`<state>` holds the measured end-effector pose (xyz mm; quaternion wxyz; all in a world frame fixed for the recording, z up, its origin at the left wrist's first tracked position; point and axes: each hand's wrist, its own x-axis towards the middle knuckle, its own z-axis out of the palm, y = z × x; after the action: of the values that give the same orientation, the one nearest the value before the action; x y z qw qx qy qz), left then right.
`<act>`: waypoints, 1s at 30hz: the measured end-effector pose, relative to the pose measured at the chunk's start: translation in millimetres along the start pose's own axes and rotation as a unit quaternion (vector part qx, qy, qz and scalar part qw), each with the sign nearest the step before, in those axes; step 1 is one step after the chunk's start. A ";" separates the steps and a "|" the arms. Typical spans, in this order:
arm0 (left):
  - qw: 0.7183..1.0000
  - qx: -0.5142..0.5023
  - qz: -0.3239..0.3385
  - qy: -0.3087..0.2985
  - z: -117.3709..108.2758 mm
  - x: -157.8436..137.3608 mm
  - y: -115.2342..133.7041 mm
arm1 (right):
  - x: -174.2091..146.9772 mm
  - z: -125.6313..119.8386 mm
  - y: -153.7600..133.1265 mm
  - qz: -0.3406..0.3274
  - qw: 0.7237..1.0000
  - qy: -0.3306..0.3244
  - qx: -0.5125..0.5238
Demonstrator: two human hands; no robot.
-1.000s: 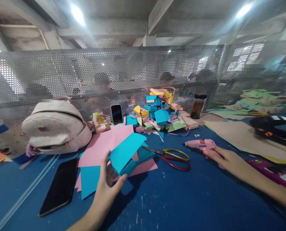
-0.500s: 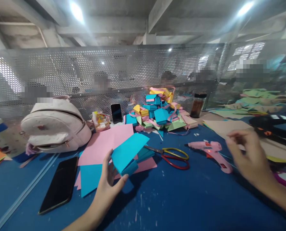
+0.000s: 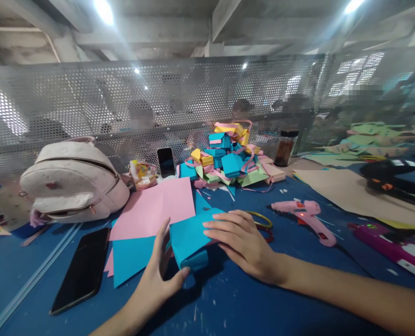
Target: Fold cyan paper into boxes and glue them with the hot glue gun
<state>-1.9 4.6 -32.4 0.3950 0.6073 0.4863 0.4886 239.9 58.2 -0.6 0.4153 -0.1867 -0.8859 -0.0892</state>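
A blue folded paper box (image 3: pixel 193 233) is raised above the table, its top flap slanting up to the right. My left hand (image 3: pixel 162 266) grips its left side, thumb at the front lower edge and fingers behind. Over the flap's right end curve the fingers of my right hand (image 3: pixel 242 238); its thumb is hidden. Behind that hand, scissors (image 3: pixel 263 221) with yellow and red handles are mostly covered. A pink glue gun (image 3: pixel 300 210) with a small red light lies to the right. Under and behind the box are pink paper (image 3: pixel 155 205) and blue paper (image 3: pixel 134 256) sheets.
A pile of folded paper boxes (image 3: pixel 231 161) stands at the back against a perforated metal screen (image 3: pixel 186 98). A white backpack (image 3: pixel 74 182) and a black phone (image 3: pixel 83 266) are at left. A jar (image 3: pixel 286 149), beige paper (image 3: pixel 328 191) and a purple tool (image 3: pixel 389 245) sit at right.
My right hand has moved left from beyond the glue gun onto the box's flap. My left hand keeps its hold, and the view has shifted slightly.
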 end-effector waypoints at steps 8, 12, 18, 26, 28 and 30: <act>0.999 -0.005 -0.035 0.002 3.6 1.4 2.3 | -11.1 10.4 13.1 0.053 0.996 0.003 0.068; 0.998 0.004 -0.022 0.059 5.5 2.6 -1.6 | -10.2 10.5 16.0 0.057 0.994 0.006 0.093; 0.998 -0.008 -0.021 0.053 7.0 3.7 -4.1 | -12.4 12.1 17.4 0.057 0.992 0.001 0.109; 0.998 -0.009 -0.040 0.047 9.1 3.3 1.5 | -10.7 8.6 10.3 0.076 0.989 0.003 0.130; 0.998 -0.012 -0.038 0.043 9.3 2.9 2.2 | -10.4 7.8 6.2 0.084 0.988 0.004 0.133; 0.999 -0.016 -0.035 0.031 8.9 2.4 3.3 | -10.1 7.3 1.7 0.090 0.987 0.003 0.132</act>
<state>7.5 6.1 -30.6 0.4066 0.5681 0.5113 0.5005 241.4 59.4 -13.0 0.4456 -0.2089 -0.8680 0.0657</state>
